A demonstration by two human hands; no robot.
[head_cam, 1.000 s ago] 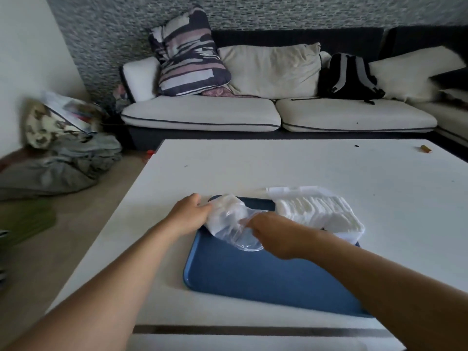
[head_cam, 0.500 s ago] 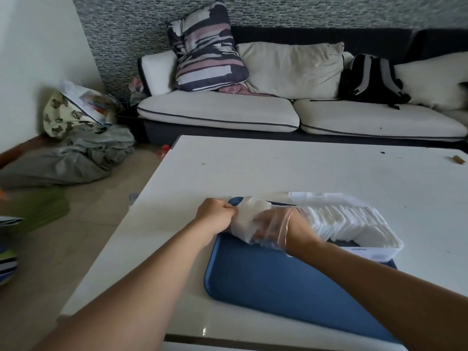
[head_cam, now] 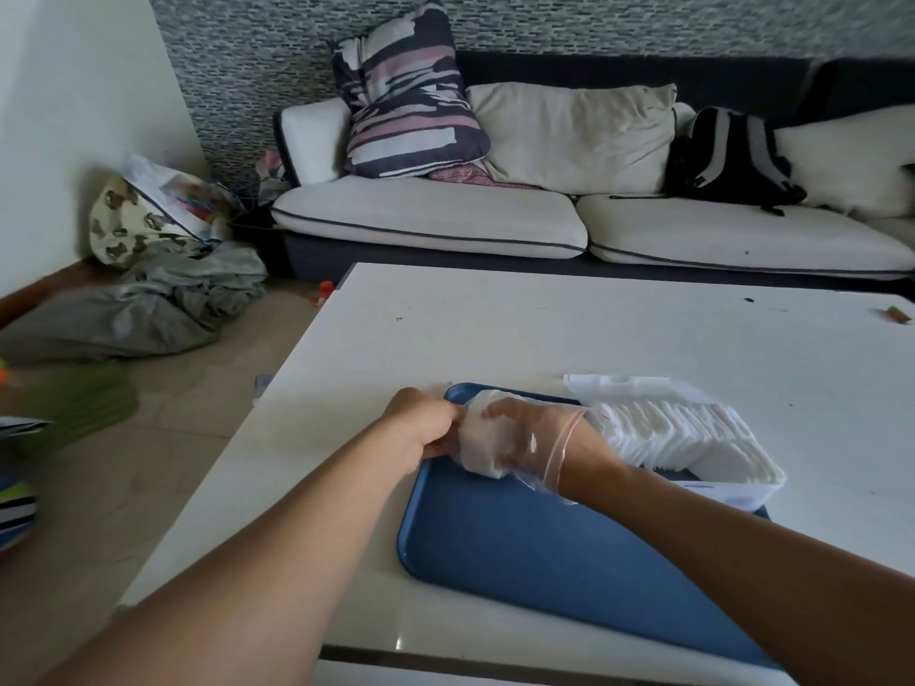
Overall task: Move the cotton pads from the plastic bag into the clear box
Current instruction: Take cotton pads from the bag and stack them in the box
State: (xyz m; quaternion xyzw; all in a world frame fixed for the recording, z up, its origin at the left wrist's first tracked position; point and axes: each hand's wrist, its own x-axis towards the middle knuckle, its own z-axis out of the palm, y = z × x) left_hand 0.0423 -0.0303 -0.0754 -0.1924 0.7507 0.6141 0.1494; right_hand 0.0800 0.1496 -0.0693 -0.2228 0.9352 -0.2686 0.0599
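Note:
A clear plastic bag (head_cam: 547, 465) with a red zip strip lies at the back left of the blue tray (head_cam: 544, 552). My right hand (head_cam: 525, 433) is inside the bag up to the wrist, its fingers around white cotton pads (head_cam: 478, 448) at the bag's closed end. My left hand (head_cam: 421, 428) pinches that closed end from the left. Just right of the bag stands the clear box (head_cam: 713, 490), packed with a row of upright white cotton pads (head_cam: 678, 433); its lid (head_cam: 634, 386) lies open behind it.
The tray sits on a white table (head_cam: 594, 329) whose left edge runs close to my left arm. A small brown object (head_cam: 898, 315) lies at the far right. Beyond the table is a sofa (head_cam: 495, 225) with cushions and a backpack (head_cam: 728, 156); clothes are heaped on the floor (head_cam: 148, 299).
My right hand has gone from the bag's mouth deep into the bag, which now covers it to the wrist. My left hand keeps its hold on the closed end. The camera has turned left.

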